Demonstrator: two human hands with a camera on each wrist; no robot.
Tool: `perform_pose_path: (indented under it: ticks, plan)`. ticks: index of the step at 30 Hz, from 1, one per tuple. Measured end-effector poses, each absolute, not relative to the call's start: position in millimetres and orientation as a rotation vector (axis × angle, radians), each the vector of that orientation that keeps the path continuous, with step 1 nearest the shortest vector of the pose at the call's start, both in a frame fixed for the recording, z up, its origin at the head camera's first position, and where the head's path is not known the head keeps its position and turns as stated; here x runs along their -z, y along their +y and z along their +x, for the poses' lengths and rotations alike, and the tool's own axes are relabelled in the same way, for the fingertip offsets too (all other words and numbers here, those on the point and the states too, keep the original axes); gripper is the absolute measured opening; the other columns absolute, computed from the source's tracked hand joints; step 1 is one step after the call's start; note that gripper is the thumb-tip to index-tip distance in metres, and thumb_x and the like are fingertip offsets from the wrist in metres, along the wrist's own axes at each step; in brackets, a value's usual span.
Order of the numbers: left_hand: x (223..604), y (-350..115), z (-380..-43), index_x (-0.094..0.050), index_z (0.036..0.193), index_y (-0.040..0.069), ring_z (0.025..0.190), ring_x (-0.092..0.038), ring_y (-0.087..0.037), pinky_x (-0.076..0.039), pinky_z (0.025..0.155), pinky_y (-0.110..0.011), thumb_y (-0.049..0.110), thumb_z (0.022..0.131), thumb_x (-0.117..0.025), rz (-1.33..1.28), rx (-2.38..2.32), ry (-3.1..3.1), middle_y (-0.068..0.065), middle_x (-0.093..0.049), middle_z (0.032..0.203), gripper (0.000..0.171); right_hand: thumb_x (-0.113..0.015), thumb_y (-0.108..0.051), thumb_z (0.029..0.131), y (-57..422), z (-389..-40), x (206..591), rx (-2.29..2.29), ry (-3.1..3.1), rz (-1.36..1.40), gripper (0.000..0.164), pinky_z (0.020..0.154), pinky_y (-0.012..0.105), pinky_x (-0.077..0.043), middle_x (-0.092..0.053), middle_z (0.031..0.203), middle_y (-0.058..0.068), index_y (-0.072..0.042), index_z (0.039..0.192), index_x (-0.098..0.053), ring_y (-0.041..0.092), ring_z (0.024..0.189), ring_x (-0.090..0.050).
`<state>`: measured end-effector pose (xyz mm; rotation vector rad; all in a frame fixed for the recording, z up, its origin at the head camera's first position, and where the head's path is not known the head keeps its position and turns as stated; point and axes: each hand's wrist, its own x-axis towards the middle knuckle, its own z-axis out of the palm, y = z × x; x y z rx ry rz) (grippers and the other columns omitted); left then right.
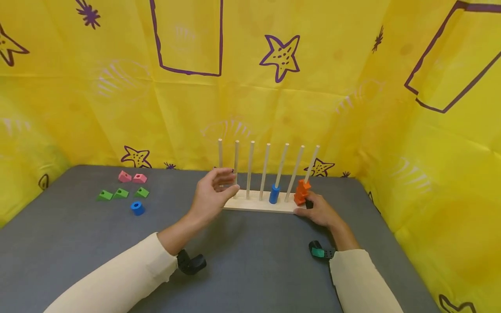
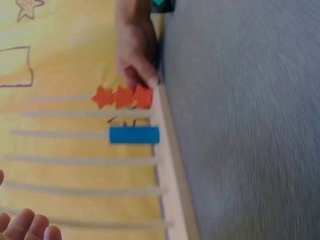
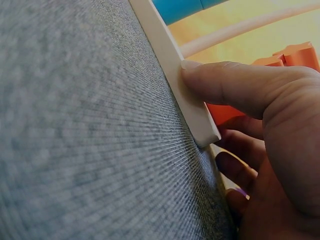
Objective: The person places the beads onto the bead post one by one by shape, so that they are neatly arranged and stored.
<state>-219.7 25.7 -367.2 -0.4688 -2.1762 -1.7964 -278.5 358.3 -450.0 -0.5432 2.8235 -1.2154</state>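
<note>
Left hand: curving wide near the left sticks
Right hand: gripping the right end of the wooden stand
Wooden stand: standing near the table's back edge
Orange stars: sitting stacked on the rightmost stick
Blue tube: circling the third stick from the right
Pink blocks, green blocks, blue bead: lying toward the table's back left corner

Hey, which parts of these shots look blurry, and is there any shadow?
Head view: mostly sharp, with a faint, soft shadow on the gray table below the left hand; left wrist view: streaky blur across the table, and the pegs look soft; right wrist view: the right hand is fairly clear, while the table smears toward the left edge.
</note>
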Motion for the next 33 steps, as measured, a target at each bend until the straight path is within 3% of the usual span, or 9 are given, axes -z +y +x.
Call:
perform_pose_path:
  ticks: [8, 12, 19, 33]
  plan:
    - [358.1, -19.8, -200.9, -0.056, 0.121, -0.005, 0.105, -0.061, -0.027, -0.049, 0.083, -0.023, 0.000, 0.086, -0.072, -0.411, 1.716, -2.076, -0.017, -0.065, 0.114, 0.039, -0.077, -0.022, 0.084, 357.0, -274.3, 451.5, 1.213, 2.807, -0.515, 0.052, 0.103, 0.061, -0.027, -0.057, 0.124, 0.018, 0.002, 0.126, -0.057, 0.037, 0.112, -0.049]
    - [354.5, -39.2, -194.0, -0.055, 0.120, -0.005, 0.104, -0.061, -0.020, -0.049, 0.085, -0.022, 0.001, 0.088, -0.070, -0.378, 1.667, -2.040, -0.016, -0.065, 0.114, 0.036, -0.077, -0.021, 0.085, 357.3, -275.3, 452.5, 1.226, 2.805, -0.509, 0.052, 0.103, 0.061, -0.026, -0.057, 0.123, 0.019, 0.003, 0.126, -0.056, 0.037, 0.112, -0.049]
    - [349.4, -71.7, -187.3, -0.057, 0.116, -0.011, 0.101, -0.064, -0.019, -0.049, 0.084, -0.022, -0.012, 0.083, -0.069, -0.356, 1.738, -1.828, -0.016, -0.067, 0.110, 0.036, -0.077, -0.018, 0.084, 358.7, -276.4, 449.5, 1.253, 2.800, -0.522, 0.051, 0.102, 0.058, -0.031, -0.058, 0.122, 0.019, 0.003, 0.125, -0.057, 0.036, 0.109, -0.051]
    - [369.9, -121.2, -182.7, -0.061, 0.114, -0.010, 0.097, -0.065, -0.018, -0.049, 0.084, -0.019, -0.015, 0.080, -0.070, -0.168, 1.777, -1.671, -0.013, -0.070, 0.104, 0.036, -0.076, -0.021, 0.085, 358.8, -277.7, 449.1, 1.220, 2.779, -0.476, 0.055, 0.105, 0.064, -0.019, -0.054, 0.130, 0.021, 0.002, 0.130, -0.055, 0.040, 0.117, -0.046]
